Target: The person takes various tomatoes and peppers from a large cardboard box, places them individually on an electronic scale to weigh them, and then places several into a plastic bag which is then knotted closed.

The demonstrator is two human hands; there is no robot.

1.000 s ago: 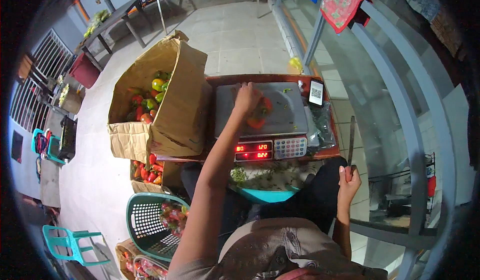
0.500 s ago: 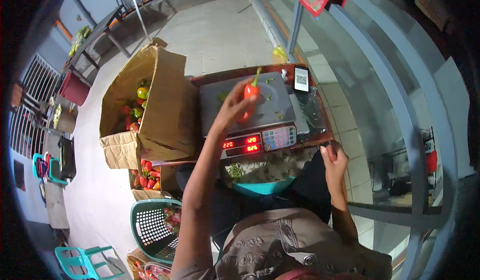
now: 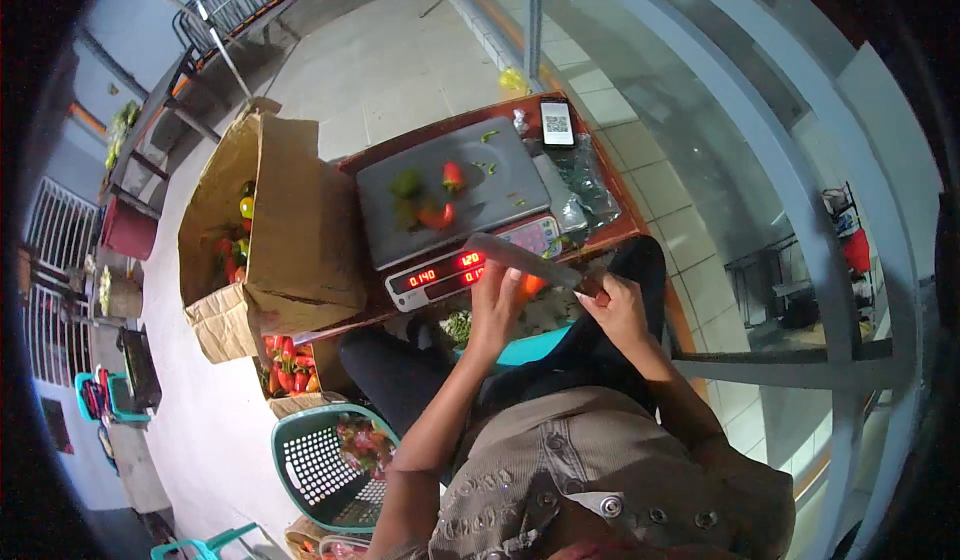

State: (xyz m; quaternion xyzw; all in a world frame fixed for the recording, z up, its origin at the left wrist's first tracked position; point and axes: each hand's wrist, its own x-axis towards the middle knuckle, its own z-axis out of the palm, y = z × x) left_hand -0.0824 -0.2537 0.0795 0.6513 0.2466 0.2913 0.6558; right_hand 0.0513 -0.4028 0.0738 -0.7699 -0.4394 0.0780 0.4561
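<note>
My left hand [image 3: 491,306] is closed around a red pepper [image 3: 531,287], partly hidden behind the fingers and a knife. My right hand [image 3: 620,312] grips the handle of that knife [image 3: 528,261], whose broad blade points left across the pepper. Both hands are in front of a digital scale [image 3: 390,244] with a lit red display. On its grey platform lie red peppers [image 3: 453,174] and a green pepper [image 3: 406,184], along with small green scraps. Below the hands, a teal basin [image 3: 535,348] rests between my legs, with green trimmings [image 3: 457,327] in it.
A tall cardboard box [image 3: 305,235] of peppers stands left of the scale. Below it are another box of red peppers [image 3: 290,368] and a green plastic basket [image 3: 310,465]. A phone [image 3: 556,123] and plastic bags [image 3: 590,185] lie at the table's right. Metal-framed glass is farther right.
My left hand has come back from above the scale to the front with the red pepper. My right hand has moved left, bringing the knife to it. The view has shifted.
</note>
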